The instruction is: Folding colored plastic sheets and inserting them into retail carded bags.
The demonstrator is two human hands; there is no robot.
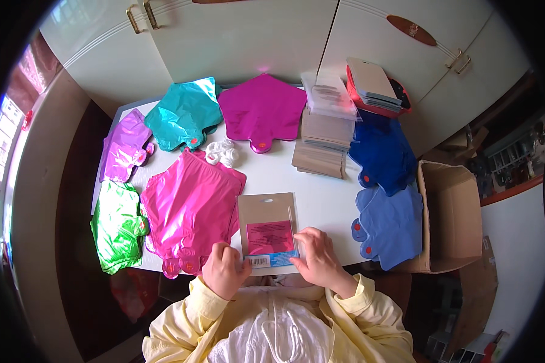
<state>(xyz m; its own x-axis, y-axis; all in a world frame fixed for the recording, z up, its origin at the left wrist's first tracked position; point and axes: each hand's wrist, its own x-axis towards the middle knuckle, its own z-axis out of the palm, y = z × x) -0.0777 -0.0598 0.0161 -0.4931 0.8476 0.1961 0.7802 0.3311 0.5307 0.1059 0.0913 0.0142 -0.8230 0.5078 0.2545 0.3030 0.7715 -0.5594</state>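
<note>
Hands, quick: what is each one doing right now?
Left hand: fingers curled, pinching the bottom left corner of the flat packet.
Right hand: gripping the packet's bottom right corner.

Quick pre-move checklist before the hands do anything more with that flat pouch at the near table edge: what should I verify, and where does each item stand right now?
1. Both hands on the pouch: ok. The left hand pinches its lower left corner, the right hand its lower right edge.
2. Pouch lies flat on the white table: ok, though its lower end hangs at the near edge.
3. Pink insert visible through the pouch window: ok.
4. Pouch sealed or open: cannot tell.
5. Pouch apart from the pink foil balloons: ok, they lie just to its left.
6. Spare pouch stack within view: ok, farther back on the table.
</note>
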